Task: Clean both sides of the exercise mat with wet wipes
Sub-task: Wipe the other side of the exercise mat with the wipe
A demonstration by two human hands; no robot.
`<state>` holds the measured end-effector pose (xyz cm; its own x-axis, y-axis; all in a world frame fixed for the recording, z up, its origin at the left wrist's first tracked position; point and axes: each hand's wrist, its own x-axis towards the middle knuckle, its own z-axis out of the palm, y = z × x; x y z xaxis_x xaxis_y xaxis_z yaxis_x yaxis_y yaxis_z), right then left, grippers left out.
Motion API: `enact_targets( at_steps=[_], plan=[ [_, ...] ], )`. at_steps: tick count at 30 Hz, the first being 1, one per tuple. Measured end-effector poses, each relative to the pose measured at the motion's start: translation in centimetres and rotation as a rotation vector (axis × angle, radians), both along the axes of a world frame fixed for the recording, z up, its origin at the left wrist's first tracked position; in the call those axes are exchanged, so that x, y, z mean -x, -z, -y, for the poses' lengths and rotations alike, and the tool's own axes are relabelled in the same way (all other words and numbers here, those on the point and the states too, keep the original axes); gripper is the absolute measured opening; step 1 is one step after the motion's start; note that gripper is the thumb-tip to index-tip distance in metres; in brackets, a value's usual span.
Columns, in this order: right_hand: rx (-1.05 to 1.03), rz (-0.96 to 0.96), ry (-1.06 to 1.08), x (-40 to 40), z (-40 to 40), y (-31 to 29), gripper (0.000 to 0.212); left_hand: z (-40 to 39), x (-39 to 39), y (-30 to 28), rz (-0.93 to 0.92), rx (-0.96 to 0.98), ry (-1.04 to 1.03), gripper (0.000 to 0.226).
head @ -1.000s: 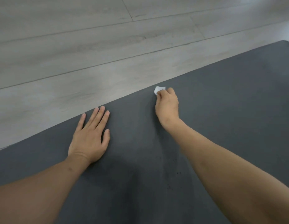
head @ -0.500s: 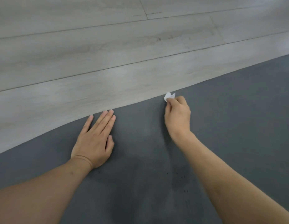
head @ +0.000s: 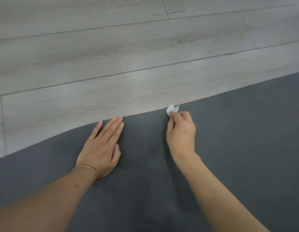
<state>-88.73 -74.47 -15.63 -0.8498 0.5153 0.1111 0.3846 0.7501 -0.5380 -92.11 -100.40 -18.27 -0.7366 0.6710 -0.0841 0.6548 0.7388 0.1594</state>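
A dark grey exercise mat (head: pixel 245 139) lies flat on the floor and fills the lower half of the view. My left hand (head: pixel 101 148) presses flat on it, fingers straight, their tips at the mat's far edge. My right hand (head: pixel 181 133) pinches a small crumpled white wet wipe (head: pixel 171 110) and holds it against the mat right at the far edge. Most of the wipe is hidden under my fingers.
Pale grey wood-look floor (head: pixel 128 56) stretches beyond the mat's far edge. A few small dark specks dot the mat between my forearms.
Both hands have slid toward the mat's far edge. The wipe now sits at the edge and my left fingertips reach it. The view has shifted, showing more floor.
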Motion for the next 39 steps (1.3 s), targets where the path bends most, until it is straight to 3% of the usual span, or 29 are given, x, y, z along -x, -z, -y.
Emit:
enact_targets(
  at_steps=[3, 5, 6, 8, 11, 29, 31, 33, 36, 39],
  plan=[
    [0.024, 0.032, -0.427, -0.8, 7.6, -0.2, 0.019, -0.1, -0.1, -0.2, -0.004, -0.026, -0.003, 0.07],
    [-0.033, 0.052, -0.559, -0.3, 6.0, -0.3, 0.02, -0.2, -0.1, -0.3, -0.004, -0.038, -0.009, 0.069],
    [-0.053, 0.085, -0.52, 0.1, 3.7, -0.1, 0.021, -0.2, 0.0, -0.2, -0.003, -0.036, -0.006, 0.069],
    [-0.084, 0.111, -0.241, 0.3, -2.1, 0.1, 0.021, -0.2, 0.0, -0.1, -0.001, -0.022, 0.007, 0.07],
    [-0.054, -0.033, 0.166, -0.2, -5.8, 0.9, 0.018, -0.2, -0.2, 0.1, 0.0, -0.019, 0.007, 0.069],
    [-0.156, -0.079, 0.244, 0.4, -3.8, 1.5, 0.022, -0.2, -0.1, 0.2, 0.017, -0.051, -0.005, 0.07],
    [-0.053, -0.079, 0.261, 0.3, -1.7, 1.3, 0.021, -0.2, -0.1, 0.3, 0.028, -0.049, -0.002, 0.07],
    [0.06, -0.014, 0.072, 0.0, 3.5, 1.5, 0.024, -0.3, 0.1, 0.4, 0.01, -0.038, -0.003, 0.07],
    [0.03, 0.067, -0.351, -1.4, 10.4, 1.0, 0.028, -0.2, 0.0, 0.4, -0.006, -0.047, 0.0, 0.07],
    [-0.126, 0.024, -0.402, -1.2, 5.0, 0.3, 0.024, -0.2, 0.1, 0.4, -0.023, -0.069, -0.009, 0.069]
  ],
)
